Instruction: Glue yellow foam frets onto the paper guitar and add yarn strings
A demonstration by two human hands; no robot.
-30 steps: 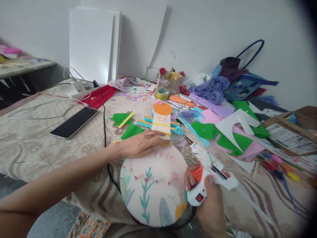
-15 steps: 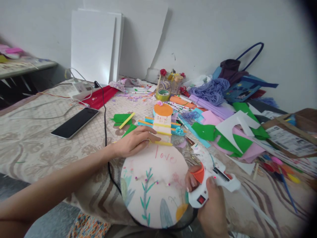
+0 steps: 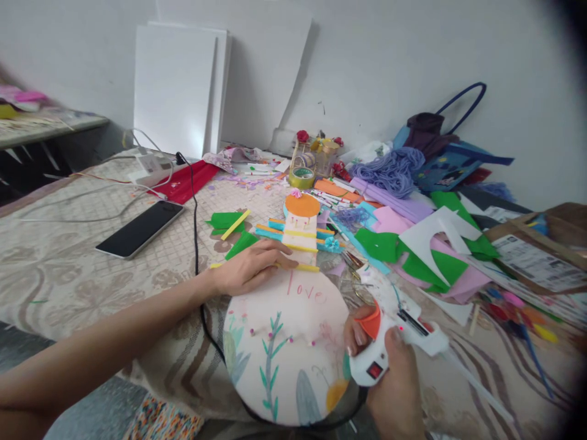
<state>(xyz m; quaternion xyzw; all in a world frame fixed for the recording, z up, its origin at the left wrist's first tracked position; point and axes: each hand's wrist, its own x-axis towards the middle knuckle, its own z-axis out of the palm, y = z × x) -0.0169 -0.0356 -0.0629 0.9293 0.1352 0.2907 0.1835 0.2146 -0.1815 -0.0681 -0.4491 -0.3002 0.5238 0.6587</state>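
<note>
A guitar-shaped craft (image 3: pixel 302 315) with a round white body, painted plants and the word "love" lies partly over the table edge. My left hand (image 3: pixel 250 267) rests where its neck meets the body, fingers stretched out flat. Its fingertips touch the craft beside a yellow strip (image 3: pixel 306 267); part of the strip is hidden under them. In my right hand (image 3: pixel 397 379) is a white hot glue gun (image 3: pixel 376 354) with an orange trigger and a lit red light. A glue stick (image 3: pixel 479 385) sticks out of its back. The gun's nozzle points away over the table.
A black cable (image 3: pixel 195 214) runs across the cloth near a phone (image 3: pixel 140 229). Green felt pieces (image 3: pixel 227 222) lie left of the neck. Coloured felt, purple yarn (image 3: pixel 389 171), tape (image 3: pixel 301 176) and a cardboard box (image 3: pixel 545 250) crowd the right and back.
My left fingertips have shifted slightly right along the yellow strip. The glue gun has moved a little down and to the right, still held by my right hand.
</note>
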